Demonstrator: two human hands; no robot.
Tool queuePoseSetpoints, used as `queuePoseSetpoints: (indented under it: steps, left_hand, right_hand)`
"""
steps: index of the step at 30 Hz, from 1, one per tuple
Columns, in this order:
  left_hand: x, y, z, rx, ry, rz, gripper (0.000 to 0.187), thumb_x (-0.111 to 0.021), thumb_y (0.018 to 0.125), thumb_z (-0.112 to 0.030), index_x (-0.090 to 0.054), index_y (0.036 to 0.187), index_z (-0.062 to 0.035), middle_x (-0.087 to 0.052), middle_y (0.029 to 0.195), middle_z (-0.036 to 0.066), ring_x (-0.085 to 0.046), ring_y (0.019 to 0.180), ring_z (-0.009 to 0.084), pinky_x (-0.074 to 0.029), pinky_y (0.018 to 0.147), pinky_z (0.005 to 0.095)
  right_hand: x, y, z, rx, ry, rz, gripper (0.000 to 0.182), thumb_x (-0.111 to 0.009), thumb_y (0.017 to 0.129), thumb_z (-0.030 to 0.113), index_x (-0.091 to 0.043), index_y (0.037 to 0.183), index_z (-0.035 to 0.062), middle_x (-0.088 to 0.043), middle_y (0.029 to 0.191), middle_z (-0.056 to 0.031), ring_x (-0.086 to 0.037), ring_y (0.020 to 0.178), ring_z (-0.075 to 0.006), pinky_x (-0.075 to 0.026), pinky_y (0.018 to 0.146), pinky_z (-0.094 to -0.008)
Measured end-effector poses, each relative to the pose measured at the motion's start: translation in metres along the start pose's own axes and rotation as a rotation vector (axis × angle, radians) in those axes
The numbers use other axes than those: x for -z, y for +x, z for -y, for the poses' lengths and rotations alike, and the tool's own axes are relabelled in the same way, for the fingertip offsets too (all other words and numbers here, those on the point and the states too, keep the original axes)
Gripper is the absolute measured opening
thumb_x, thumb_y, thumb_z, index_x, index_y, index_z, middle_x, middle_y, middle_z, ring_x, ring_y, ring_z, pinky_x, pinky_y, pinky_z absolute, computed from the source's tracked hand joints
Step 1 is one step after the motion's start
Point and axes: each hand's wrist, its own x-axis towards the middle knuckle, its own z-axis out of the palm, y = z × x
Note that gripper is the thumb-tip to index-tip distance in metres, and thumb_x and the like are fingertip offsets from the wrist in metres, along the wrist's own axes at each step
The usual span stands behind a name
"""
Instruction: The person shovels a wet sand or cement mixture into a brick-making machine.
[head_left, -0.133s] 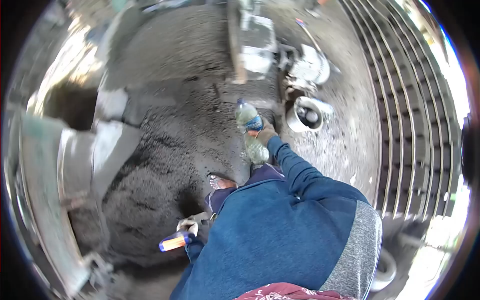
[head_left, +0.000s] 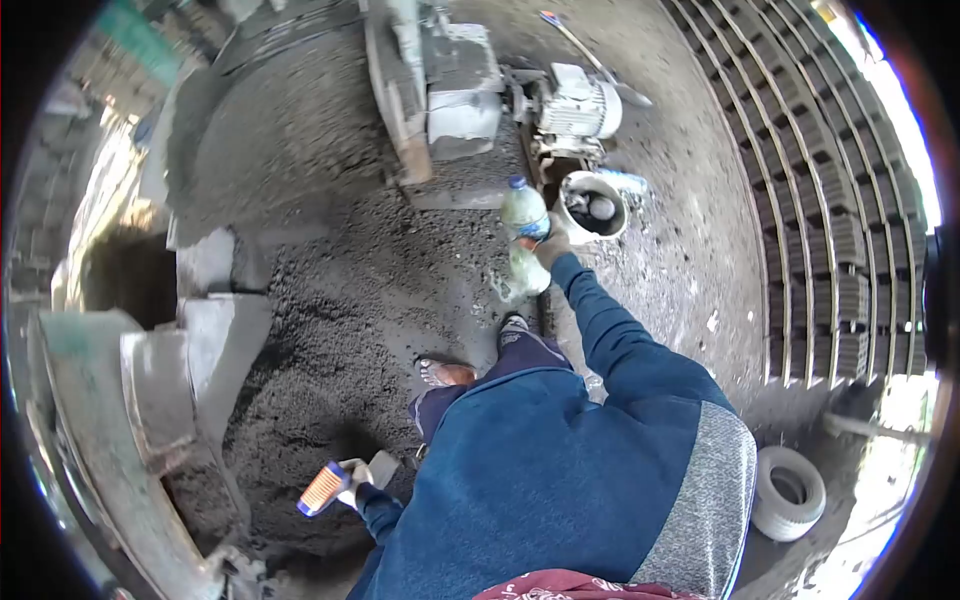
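A large clear plastic bottle with a blue cap stands roughly upright in my gloved right hand, which is wrapped around its middle at the label. Pale greenish liquid appears to be inside. Low on the left, my gloved left hand closes around what looks like a shovel, its blue and orange grip nearest to me. A grey flat part shows just past that hand; most of the shaft is hidden. Below both hands lies a heap of dark, damp, grainy mix.
A white bucket with round items inside stands beyond my right hand, near an electric motor. Another shovel lies behind. Racks of blocks line the right; a tire lies lower right. Metal plates flank the left.
My view has shifted, so the motor and bucket sit further left. My right hand and the bottle appear further right, closer to the bucket. The shovel grip has tilted and moved slightly left.
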Motion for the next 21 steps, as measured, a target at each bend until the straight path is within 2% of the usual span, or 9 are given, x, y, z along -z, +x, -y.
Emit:
queuePoseSetpoints:
  steps: [1, 3, 5, 8, 12, 14, 16, 19, 21]
  left_hand:
    - [-0.029, -0.036, -0.013, -0.358, 0.346, 0.253, 0.007, -0.06, 0.085, -0.013, -0.06, 0.08, -0.0088, -0.06, 0.076, 0.002, -0.062, 0.07, 0.0196, -0.055, 0.064, 0.0395]
    - [-0.078, 0.064, -0.041, -0.219, -0.055, 0.799, 0.01, -0.061, 0.085, -0.016, -0.06, 0.081, -0.0066, -0.06, 0.077, 0.003, -0.061, 0.073, 0.0213, -0.053, 0.071, 0.0405]
    - [-0.123, -0.06, 0.013, -0.173, -0.072, 0.385, 0.014, -0.063, 0.085, -0.019, -0.06, 0.082, -0.0053, -0.058, 0.076, 0.003, -0.061, 0.076, 0.023, -0.052, 0.08, 0.0398]
    - [-0.144, -0.172, 0.089, -0.185, 0.247, 0.315, 0.035, -0.065, 0.089, -0.041, -0.062, 0.085, -0.0067, -0.064, 0.083, 0.009, -0.065, 0.089, 0.029, -0.05, 0.092, 0.0452]
    - [-0.164, -0.148, 0.09, -0.523, 0.551, 0.236, 0.042, -0.056, 0.097, -0.047, -0.062, 0.087, -0.006, -0.058, 0.075, 0.008, -0.061, 0.08, 0.0264, -0.052, 0.084, 0.0423]
    - [-0.17, -0.132, 0.081, -0.637, 0.55, 0.202, 0.035, -0.057, 0.1, -0.037, -0.055, 0.079, -0.009, -0.049, 0.069, 0.003, -0.052, 0.067, 0.0196, -0.051, 0.071, 0.0363]
    - [-0.229, -0.169, 0.108, -0.476, 0.349, 0.33, 0.035, -0.058, 0.1, -0.032, -0.048, 0.074, -0.0123, -0.043, 0.065, 0.0, -0.044, 0.057, 0.0147, -0.048, 0.06, 0.0345]
    - [-0.274, -0.229, 0.165, -0.344, 0.277, 0.562, 0.037, -0.062, 0.099, -0.034, -0.046, 0.072, -0.0141, -0.041, 0.06, -0.002, -0.042, 0.051, 0.0137, -0.044, 0.055, 0.0363]
    - [-0.298, -0.264, 0.201, -0.25, 0.247, 0.591, 0.034, -0.062, 0.098, -0.033, -0.048, 0.073, -0.0148, -0.044, 0.06, -0.001, -0.044, 0.05, 0.0141, -0.047, 0.056, 0.0365]
  right_hand:
    - [0.003, 0.015, -0.036, 0.064, -0.029, -0.061, 0.074, -0.09, 0.069, 0.003, -0.05, 0.131, 0.0061, -0.069, 0.115, -0.0065, -0.063, 0.105, -0.0155, -0.052, 0.091, -0.0316]
    - [0.004, 0.071, -0.011, -0.057, -0.058, -0.131, 0.071, -0.086, 0.069, -0.001, -0.051, 0.13, 0.0086, -0.069, 0.115, -0.0067, -0.063, 0.106, -0.0158, -0.053, 0.089, -0.0316]
    - [0.03, 0.099, -0.067, -0.046, -0.105, -0.215, 0.066, -0.082, 0.072, -0.003, -0.052, 0.129, 0.0139, -0.069, 0.114, -0.0072, -0.064, 0.105, -0.0169, -0.054, 0.087, -0.0316]
    - [0.059, 0.131, -0.115, -0.088, -0.072, -0.3, 0.064, -0.084, 0.072, 0.002, -0.055, 0.127, 0.0152, -0.069, 0.117, -0.008, -0.065, 0.11, -0.0212, -0.053, 0.09, -0.0353]
    - [0.081, 0.185, -0.22, 0.013, -0.228, -0.383, 0.045, -0.076, 0.082, 0.022, -0.06, 0.121, 0.0077, -0.068, 0.116, -0.019, -0.064, 0.112, -0.0331, -0.051, 0.094, -0.0422]
    - [0.077, 0.141, -0.141, 0.127, -0.694, -0.344, 0.04, -0.071, 0.085, 0.029, -0.063, 0.116, 0.0051, -0.068, 0.107, -0.0236, -0.065, 0.101, -0.0399, -0.052, 0.087, -0.047]
    - [0.057, 0.142, -0.192, 0.042, -0.481, 0.893, 0.042, -0.078, 0.078, 0.03, -0.065, 0.11, 0.0051, -0.069, 0.096, -0.0116, -0.066, 0.09, -0.0248, -0.052, 0.073, -0.043]
    - [0.02, 0.015, -0.149, 1.032, -0.387, 1.117, 0.071, -0.087, 0.067, 0.037, -0.057, 0.125, 0.011, -0.048, 0.143, -0.0136, -0.042, 0.135, -0.0427, -0.037, 0.112, -0.0532]
    - [0.026, -0.041, -0.084, -0.124, 0.55, 1.204, 0.062, -0.075, 0.082, 0.015, -0.049, 0.138, 0.0078, -0.056, 0.132, -0.0155, -0.055, 0.122, -0.0338, -0.05, 0.099, -0.0456]
